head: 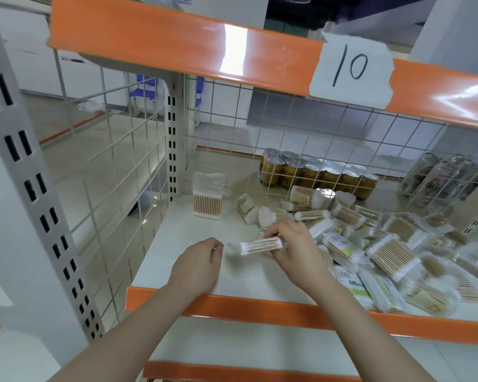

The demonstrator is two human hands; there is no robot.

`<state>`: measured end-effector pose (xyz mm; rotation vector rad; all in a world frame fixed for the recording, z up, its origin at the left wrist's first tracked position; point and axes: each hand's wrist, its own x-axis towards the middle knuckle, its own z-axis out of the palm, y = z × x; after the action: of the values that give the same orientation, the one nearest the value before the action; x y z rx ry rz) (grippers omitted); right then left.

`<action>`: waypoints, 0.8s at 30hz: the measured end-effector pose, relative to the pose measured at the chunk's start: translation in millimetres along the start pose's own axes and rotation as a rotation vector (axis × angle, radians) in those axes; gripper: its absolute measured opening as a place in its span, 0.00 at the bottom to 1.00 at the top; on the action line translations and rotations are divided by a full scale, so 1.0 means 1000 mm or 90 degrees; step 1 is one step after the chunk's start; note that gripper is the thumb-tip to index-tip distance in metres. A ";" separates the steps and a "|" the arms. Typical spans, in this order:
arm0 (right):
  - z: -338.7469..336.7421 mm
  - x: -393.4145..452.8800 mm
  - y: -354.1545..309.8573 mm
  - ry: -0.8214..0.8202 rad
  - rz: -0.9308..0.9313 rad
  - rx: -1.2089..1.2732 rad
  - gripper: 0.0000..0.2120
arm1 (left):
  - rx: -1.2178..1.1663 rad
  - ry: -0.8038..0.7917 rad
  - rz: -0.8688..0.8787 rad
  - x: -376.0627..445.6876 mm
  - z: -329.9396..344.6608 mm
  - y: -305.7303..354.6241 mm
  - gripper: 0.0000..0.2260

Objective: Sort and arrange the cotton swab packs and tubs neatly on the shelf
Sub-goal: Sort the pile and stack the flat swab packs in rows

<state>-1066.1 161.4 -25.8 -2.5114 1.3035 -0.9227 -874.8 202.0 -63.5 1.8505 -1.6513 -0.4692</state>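
1. Orange-edged shelving filled the head view: a pale shelf [193, 232] with a wire-grid back and left side, and a paper label marked "10" [351, 68] on the orange rail above.
2. One swab pack [207, 194] stood upright near the shelf's back-left corner. A jumbled heap of packs and tubs [370, 244] covered the right half, reaching the front edge.
3. The right hand [290, 244] had its fingers curled round a slim swab pack [260, 245], held level above the shelf's middle. The left hand [198, 261] was loosely curled just beside the pack's free end; whether it pinched the wrapper I could not tell.
4. Risk: the film looked slick, so a one-ended grip might have let the pack slip out and drop.
5. Risk: packs at the front-right edge [425, 296] looked ready to slide off if the heap were nudged.
6. Risk: a careless sweep could have toppled the upright pack or rolled the tubs [247, 208] lying on their sides.
7. Cans [315, 172] stood behind the grid, beyond the shelf's back edge.
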 end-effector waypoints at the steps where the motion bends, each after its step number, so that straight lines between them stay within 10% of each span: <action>1: 0.000 -0.001 0.002 0.003 -0.023 -0.012 0.12 | -0.030 -0.016 0.004 0.001 0.000 0.001 0.12; 11: 0.004 -0.005 0.003 0.042 -0.119 -0.019 0.21 | -0.398 -0.109 -0.107 0.004 -0.001 0.018 0.10; 24: 0.018 -0.019 0.001 -0.135 0.061 0.114 0.16 | -0.389 0.050 -0.048 0.009 -0.008 0.012 0.14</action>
<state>-1064.4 173.0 -48.7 -2.3162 1.2052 -0.6973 -877.4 194.5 -49.1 1.4498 -1.2066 -0.8174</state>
